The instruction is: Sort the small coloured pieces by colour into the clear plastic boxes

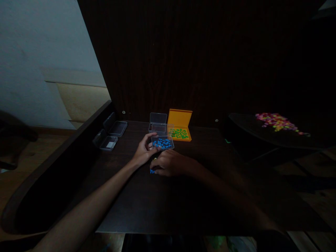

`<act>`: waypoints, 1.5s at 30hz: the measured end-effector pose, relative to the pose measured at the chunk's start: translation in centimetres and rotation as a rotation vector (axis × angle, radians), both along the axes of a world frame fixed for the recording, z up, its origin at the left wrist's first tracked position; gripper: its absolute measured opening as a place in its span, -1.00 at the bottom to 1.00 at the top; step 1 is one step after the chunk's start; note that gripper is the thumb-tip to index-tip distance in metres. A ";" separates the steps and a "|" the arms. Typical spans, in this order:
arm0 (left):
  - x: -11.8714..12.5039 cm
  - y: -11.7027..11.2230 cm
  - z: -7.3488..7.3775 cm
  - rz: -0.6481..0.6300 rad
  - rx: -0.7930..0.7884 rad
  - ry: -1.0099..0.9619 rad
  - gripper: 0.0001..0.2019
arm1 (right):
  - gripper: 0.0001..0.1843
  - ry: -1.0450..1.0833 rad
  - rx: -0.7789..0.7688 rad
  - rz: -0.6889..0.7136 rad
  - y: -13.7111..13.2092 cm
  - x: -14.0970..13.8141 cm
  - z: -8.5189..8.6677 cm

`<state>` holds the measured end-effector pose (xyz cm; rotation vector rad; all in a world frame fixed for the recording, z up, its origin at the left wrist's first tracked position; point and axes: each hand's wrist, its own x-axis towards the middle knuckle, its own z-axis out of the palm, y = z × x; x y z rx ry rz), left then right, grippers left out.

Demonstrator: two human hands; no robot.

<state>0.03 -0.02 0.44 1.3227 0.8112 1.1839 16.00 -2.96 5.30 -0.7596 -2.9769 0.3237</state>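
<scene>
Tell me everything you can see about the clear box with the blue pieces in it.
The clear box is shallow, rectangular and looks like plastic. Its see-through lid stands open at the back. Small blue pieces lie scattered inside. It appears to rest on the dark table, in front of and left of the orange box, with the left hand holding its left side.

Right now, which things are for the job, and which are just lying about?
Seem part of the job:
Clear box in the left hand
Blue pieces inside
Loose blue pieces by the right hand

Seem just lying about:
Orange box with green pieces
Other clear boxes
Colourful pile, far right
</scene>
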 end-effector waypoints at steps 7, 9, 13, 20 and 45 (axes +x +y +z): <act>0.0 0.1 -0.2 -0.020 0.001 -0.017 -0.38 | -0.76 -0.070 0.056 -0.021 -0.3 -0.4 -1.6; 0.0 0.1 -0.3 -0.022 0.000 -0.015 -0.38 | -0.77 -0.083 0.046 -0.027 -0.2 -0.4 -1.4; 0.0 0.2 -0.6 -0.019 0.010 -0.004 -0.37 | -0.79 -0.086 0.031 -0.033 -0.1 -0.3 -1.2; 0.1 0.2 -0.5 -0.034 -0.008 -0.027 -0.36 | -0.78 -0.075 0.028 -0.010 -0.2 -0.5 -1.4; 0.2 0.1 -0.4 -0.034 -0.029 -0.041 -0.38 | -0.85 -0.135 -0.008 -0.031 -0.6 -0.5 -0.3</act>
